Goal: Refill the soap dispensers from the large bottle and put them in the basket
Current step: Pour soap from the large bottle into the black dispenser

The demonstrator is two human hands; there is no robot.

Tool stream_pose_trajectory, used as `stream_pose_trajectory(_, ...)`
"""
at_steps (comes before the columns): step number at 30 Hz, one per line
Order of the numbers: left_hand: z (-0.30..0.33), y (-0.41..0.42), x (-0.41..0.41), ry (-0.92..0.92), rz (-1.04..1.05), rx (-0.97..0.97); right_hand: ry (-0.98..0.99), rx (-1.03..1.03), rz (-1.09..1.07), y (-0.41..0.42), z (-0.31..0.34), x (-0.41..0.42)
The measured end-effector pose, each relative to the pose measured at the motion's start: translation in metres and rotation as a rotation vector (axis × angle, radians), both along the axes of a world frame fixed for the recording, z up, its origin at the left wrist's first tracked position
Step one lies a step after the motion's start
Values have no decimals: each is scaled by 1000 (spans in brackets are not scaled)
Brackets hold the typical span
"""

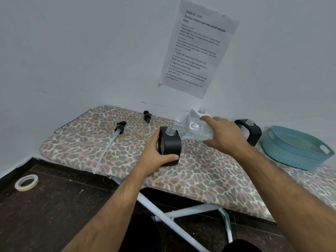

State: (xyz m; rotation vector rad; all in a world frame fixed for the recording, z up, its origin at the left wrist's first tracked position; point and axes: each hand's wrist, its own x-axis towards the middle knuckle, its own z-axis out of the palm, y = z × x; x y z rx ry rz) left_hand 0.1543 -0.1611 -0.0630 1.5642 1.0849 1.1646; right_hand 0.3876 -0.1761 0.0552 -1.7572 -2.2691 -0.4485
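Large bottle (195, 127) tipped on its long axis in right hand (224, 135) — fingers wrapped over it — mouth just above the dispenser (170, 145) neck, left hand (154, 156) gripping that dispenser upright on the board.

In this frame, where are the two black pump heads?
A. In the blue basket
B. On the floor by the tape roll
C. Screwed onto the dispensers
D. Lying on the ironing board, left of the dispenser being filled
D: both pump heads lie on the ironing board, left of the open-necked dispenser that the left hand holds.
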Motion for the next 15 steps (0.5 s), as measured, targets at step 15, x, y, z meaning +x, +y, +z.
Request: stream_pose_trajectory(15,3,-2,0,-7,-16,-24,-3,-6,6,-1,1,0)
